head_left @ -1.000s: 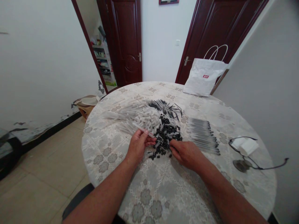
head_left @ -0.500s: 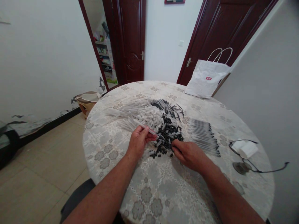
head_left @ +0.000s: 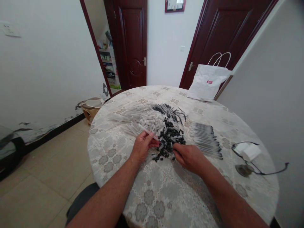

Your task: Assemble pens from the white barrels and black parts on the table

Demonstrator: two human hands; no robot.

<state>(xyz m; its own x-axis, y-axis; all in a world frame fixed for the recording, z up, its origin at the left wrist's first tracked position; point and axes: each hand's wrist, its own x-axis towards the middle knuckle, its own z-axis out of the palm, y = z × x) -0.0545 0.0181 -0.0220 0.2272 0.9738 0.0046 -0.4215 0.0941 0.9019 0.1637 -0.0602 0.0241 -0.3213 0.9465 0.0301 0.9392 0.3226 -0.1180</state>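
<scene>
My left hand (head_left: pixel 142 146) pinches a slim translucent pen barrel (head_left: pixel 154 137) between thumb and fingers, its lower end pointing at a heap of small black pen parts (head_left: pixel 169 135). Against the right side of that heap is my right hand (head_left: pixel 187 155), fingers pressed together; whatever lies in them is hidden. Beyond the left hand spread loose clear pen barrels (head_left: pixel 125 116) and a pile of whitish pen caps or grips (head_left: pixel 155 118). Thin dark-tipped pen refills (head_left: pixel 174 113) fan out at the back. To the right lies a neat row of pens (head_left: pixel 205 137) with dark ends.
A round table with a flowered lace cloth (head_left: pixel 148 198) bears everything. Eyeglasses (head_left: pixel 257 172), a white paper roll (head_left: pixel 251 153) and a dark round object (head_left: pixel 242 170) lie at the right. A white paper bag (head_left: pixel 206 84) stands at the back right.
The head view has tilted up slightly, so more of the wall frame shows. Both hands stay almost in place, the left still on the pen barrel, the right still at the black parts.
</scene>
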